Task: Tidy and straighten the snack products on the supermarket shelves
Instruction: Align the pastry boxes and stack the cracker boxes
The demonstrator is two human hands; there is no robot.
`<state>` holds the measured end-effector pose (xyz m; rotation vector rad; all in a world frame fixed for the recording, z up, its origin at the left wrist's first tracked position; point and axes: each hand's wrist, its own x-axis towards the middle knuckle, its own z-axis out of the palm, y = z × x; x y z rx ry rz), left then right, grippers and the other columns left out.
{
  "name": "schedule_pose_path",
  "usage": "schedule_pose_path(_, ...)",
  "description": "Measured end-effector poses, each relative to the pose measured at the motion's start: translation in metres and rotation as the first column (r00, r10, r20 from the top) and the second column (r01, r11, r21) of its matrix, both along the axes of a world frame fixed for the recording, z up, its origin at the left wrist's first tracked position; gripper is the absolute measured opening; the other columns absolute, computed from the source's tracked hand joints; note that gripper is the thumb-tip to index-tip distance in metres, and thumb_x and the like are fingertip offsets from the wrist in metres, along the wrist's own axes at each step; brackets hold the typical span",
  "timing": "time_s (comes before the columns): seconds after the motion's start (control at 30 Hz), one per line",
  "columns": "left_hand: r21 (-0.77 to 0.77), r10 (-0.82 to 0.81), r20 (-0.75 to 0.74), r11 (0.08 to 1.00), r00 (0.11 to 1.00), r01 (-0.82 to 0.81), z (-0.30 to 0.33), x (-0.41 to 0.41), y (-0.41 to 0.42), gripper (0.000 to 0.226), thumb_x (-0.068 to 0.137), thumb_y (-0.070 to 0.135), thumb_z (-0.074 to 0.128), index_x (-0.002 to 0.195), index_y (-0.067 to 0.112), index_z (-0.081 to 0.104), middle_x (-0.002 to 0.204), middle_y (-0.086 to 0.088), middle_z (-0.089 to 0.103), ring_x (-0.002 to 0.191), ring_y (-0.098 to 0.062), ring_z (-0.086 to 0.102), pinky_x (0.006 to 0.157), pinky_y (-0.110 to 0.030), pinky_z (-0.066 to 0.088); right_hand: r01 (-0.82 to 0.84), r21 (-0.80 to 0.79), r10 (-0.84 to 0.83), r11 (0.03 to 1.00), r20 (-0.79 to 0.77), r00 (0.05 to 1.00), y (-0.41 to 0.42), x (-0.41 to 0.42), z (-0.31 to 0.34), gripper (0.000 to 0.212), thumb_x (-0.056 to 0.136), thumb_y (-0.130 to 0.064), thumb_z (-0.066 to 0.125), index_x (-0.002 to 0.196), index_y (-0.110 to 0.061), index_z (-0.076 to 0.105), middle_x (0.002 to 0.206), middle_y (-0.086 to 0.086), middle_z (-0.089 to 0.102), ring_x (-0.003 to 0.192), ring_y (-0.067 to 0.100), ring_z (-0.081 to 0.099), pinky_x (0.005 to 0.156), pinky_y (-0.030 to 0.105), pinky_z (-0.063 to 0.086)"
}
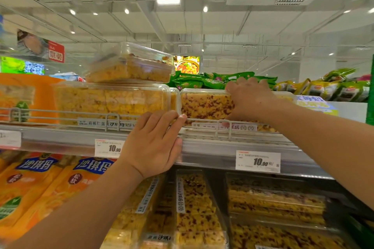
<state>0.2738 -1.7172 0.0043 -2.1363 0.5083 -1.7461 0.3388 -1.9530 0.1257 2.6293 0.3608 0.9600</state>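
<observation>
Shelf (202,147) of grey metal with a wire rail (60,110) fronts you. Orange bags (36,184) sit glossy below left. Clear plastic boxes crowd the top: a long one (109,101) carries a tilted box (131,64); beside them the speckled box (204,105) stands on the shelf's right part, green packs (202,82) behind. Your right hand (249,99) grips its top edge, thumb under. Your left hand (155,143) rests on the rail, fingers together, thumb on the shelf lip.

Single head-worn wide-angle view, close to the top shelf (202,147), facing forward and slightly upward.
</observation>
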Motion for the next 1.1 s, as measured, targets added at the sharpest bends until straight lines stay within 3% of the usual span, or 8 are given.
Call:
schedule_pose_path(0.53,0.000,-0.035,0.032,0.999,0.999,0.035,-0.002,0.006,0.003,0.048,0.096,0.033,0.038,0.129,0.004,0.058,0.120,-0.015,0.059,0.107,-0.033,0.053,0.091,-0.046,0.039,-0.012,0.020,0.011,1.000,0.019,1.000,0.001,-0.003,-0.006,0.096,0.069,-0.075,0.064,0.143,-0.022,0.033,0.144,0.011,0.042,0.132,0.035,0.038,0.107,0.056,0.030)
schedule_pose_path(0.67,0.012,-0.052,0.040,0.999,0.998,0.051,-0.002,0.007,0.003,0.048,0.096,0.032,0.039,0.129,0.004,0.058,0.119,-0.016,0.059,0.106,-0.034,0.054,0.090,-0.047,0.040,-0.064,0.131,0.061,0.989,0.027,0.998,0.002,-0.008,-0.006,0.110,0.063,-0.088,0.052,0.148,-0.022,0.028,0.144,0.010,0.044,0.130,0.035,0.040,0.104,0.053,0.031)
schedule_pose_path(0.77,0.015,-0.057,0.046,0.998,0.997,0.056,-0.002,0.006,0.003,0.048,0.095,0.032,0.040,0.128,0.003,0.059,0.119,-0.016,0.060,0.106,-0.035,0.055,0.090,-0.047,0.040,-0.186,0.208,0.175,0.960,0.071,0.982,0.015,-0.018,-0.002,0.096,0.071,-0.085,0.047,0.146,-0.026,0.032,0.144,0.006,0.046,0.130,0.031,0.041,0.104,0.049,0.029)
schedule_pose_path(0.87,0.003,-0.050,0.026,0.999,0.998,0.050,-0.003,0.005,0.002,0.048,0.096,0.034,0.038,0.129,0.005,0.058,0.120,-0.016,0.060,0.107,-0.035,0.056,0.091,-0.048,0.040,-0.429,0.350,0.404,0.833,0.145,0.903,0.038,-0.036,0.007,0.059,0.090,-0.061,0.048,0.138,-0.027,0.045,0.137,0.001,0.052,0.126,0.025,0.046,0.103,0.043,0.033)
schedule_pose_path(0.93,-0.007,-0.054,0.003,0.999,0.999,0.054,-0.004,0.005,0.002,0.049,0.097,0.035,0.037,0.130,0.006,0.057,0.121,-0.015,0.060,0.108,-0.034,0.055,0.093,-0.047,0.040,-0.569,0.568,0.557,0.595,0.219,0.801,0.061,-0.054,0.019,0.034,0.096,-0.044,0.044,0.119,-0.023,0.058,0.117,0.001,0.063,0.102,0.016,0.059,0.081,0.030,0.044)
schedule_pose_path(1.0,-0.016,-0.069,-0.021,0.997,0.997,0.069,-0.005,0.005,0.003,0.048,0.098,0.036,0.036,0.131,0.007,0.056,0.123,-0.014,0.059,0.109,-0.033,0.054,0.095,-0.047,0.039,-0.472,0.809,0.630,0.350,0.171,0.758,0.082,-0.073,0.034,0.041,0.097,-0.048,0.038,0.111,-0.016,0.060,0.096,0.008,0.068,0.068,0.015,0.062,0.058,0.025,0.044)
schedule_pose_path(1.03,-0.018,-0.077,-0.032,0.997,0.997,0.076,-0.005,0.006,0.003,0.048,0.098,0.036,0.036,0.132,0.007,0.054,0.124,-0.013,0.057,0.110,-0.032,0.053,0.096,-0.047,0.038,-0.346,0.893,0.657,0.288,0.079,0.750,0.090,-0.081,0.040,0.051,0.094,-0.057,0.036,0.115,-0.015,0.057,0.089,0.012,0.068,0.057,0.017,0.060,0.051,0.024,0.044)
schedule_pose_path(1.1,-0.020,-0.092,-0.035,0.996,0.995,0.092,-0.005,0.008,0.005,0.048,0.098,0.037,0.036,0.133,0.008,0.052,0.125,-0.012,0.055,0.111,-0.032,0.052,0.097,-0.047,0.037,-0.094,0.960,0.702,0.263,-0.124,0.702,0.102,-0.094,0.048,0.070,0.086,-0.075,0.034,0.123,-0.016,0.047,0.083,0.018,0.070,0.047,0.019,0.058,0.044,0.022,0.043)
